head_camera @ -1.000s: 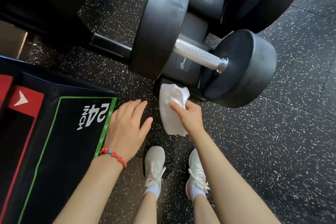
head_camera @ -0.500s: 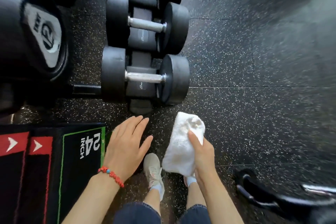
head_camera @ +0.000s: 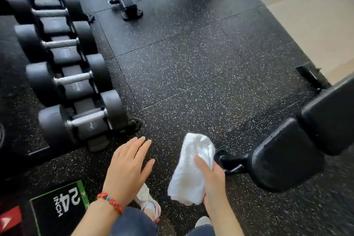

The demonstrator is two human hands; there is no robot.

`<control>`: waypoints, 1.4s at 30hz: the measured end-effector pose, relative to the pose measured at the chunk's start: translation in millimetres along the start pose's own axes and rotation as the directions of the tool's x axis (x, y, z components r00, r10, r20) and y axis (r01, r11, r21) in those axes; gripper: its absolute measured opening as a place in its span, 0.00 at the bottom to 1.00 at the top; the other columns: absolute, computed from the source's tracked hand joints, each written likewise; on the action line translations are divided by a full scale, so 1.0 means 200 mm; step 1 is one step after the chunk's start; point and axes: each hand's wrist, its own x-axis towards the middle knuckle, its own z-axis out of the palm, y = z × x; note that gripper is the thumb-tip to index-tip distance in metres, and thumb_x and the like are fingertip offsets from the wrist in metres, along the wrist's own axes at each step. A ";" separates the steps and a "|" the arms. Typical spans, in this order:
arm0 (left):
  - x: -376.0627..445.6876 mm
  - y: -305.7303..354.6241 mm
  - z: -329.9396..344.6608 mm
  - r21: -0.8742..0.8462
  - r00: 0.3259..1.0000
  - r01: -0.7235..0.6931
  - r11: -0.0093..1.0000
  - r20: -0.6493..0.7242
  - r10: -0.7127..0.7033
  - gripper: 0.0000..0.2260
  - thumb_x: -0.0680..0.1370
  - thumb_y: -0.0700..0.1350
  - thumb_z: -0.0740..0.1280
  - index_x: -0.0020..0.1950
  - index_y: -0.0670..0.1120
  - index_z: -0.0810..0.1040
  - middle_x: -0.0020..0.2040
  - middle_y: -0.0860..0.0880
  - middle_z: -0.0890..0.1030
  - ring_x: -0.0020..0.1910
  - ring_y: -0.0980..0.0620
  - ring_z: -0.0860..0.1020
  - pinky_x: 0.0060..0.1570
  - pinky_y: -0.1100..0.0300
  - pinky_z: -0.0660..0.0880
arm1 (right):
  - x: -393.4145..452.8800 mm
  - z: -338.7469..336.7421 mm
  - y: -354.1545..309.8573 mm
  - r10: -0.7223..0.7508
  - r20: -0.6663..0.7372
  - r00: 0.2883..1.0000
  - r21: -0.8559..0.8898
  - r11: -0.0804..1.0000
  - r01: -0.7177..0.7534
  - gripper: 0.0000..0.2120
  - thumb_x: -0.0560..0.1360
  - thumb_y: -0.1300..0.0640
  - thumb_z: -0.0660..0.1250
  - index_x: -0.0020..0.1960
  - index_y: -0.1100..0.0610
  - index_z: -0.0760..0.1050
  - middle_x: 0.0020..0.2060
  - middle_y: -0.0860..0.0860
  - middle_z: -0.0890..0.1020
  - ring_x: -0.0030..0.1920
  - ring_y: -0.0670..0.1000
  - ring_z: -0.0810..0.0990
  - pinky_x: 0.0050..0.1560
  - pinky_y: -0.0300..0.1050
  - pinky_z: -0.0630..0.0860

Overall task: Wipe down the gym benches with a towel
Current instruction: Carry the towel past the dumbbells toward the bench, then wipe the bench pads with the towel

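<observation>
My right hand (head_camera: 214, 180) grips a white folded towel (head_camera: 191, 168), held upright over the speckled black floor. A black padded gym bench (head_camera: 287, 155) comes in from the right edge, its near seat pad just right of the towel and a second pad (head_camera: 333, 117) behind it. The towel is close to the seat pad's end but apart from it. My left hand (head_camera: 128, 168) hovers flat with fingers spread, holding nothing; a red bead bracelet is on its wrist.
A rack of black dumbbells (head_camera: 76, 119) runs along the left. A black plyo box marked 24 INCH (head_camera: 59, 209) sits at the bottom left. A black equipment foot (head_camera: 130, 9) stands at the top. My shoes (head_camera: 149, 203) are below. A pale tiled floor (head_camera: 316, 15) lies far right.
The view has swung right and lifted away from the dumbbells, bringing the bench into sight on the right. The towel stays gripped in my right hand; my left hand stays spread.
</observation>
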 end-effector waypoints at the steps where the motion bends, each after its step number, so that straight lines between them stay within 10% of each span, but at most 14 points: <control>1: 0.00 0.09 0.00 0.007 1.000 -0.018 1.000 0.007 0.018 0.32 0.80 0.59 0.42 0.58 0.39 0.79 0.57 0.42 0.80 0.57 0.41 0.78 0.58 0.52 0.65 | -0.03 -0.09 -0.02 -0.012 -0.022 1.000 0.014 1.000 0.013 0.05 0.66 0.55 0.74 0.42 0.49 0.83 0.37 0.48 0.85 0.42 0.53 0.81 0.46 0.51 0.76; 18: -0.10 1.58 0.33 0.046 0.964 -0.241 0.969 0.124 0.234 0.33 0.80 0.59 0.42 0.59 0.39 0.78 0.58 0.41 0.80 0.58 0.41 0.77 0.56 0.44 0.74 | -0.24 -1.74 -0.28 -0.193 -0.328 0.925 0.014 0.978 0.209 0.03 0.69 0.55 0.72 0.40 0.54 0.79 0.32 0.46 0.81 0.35 0.46 0.78 0.36 0.43 0.73; 31: 0.32 1.87 0.60 0.067 0.965 -0.187 0.980 0.198 0.170 0.23 0.74 0.54 0.55 0.57 0.40 0.79 0.56 0.42 0.81 0.55 0.42 0.79 0.53 0.45 0.76 | 0.29 -1.99 -0.50 -0.180 -0.298 0.938 -0.174 0.976 0.132 0.04 0.71 0.54 0.70 0.39 0.53 0.76 0.35 0.51 0.79 0.35 0.47 0.76 0.34 0.43 0.72; 42: 0.49 1.94 0.92 0.016 0.989 0.050 0.999 0.137 -0.052 0.24 0.74 0.53 0.54 0.59 0.38 0.78 0.57 0.40 0.80 0.56 0.40 0.78 0.55 0.44 0.75 | 0.80 -2.09 -0.54 -0.169 -0.003 0.986 -0.438 0.886 0.151 0.06 0.73 0.56 0.69 0.44 0.51 0.71 0.38 0.47 0.77 0.38 0.42 0.75 0.33 0.32 0.69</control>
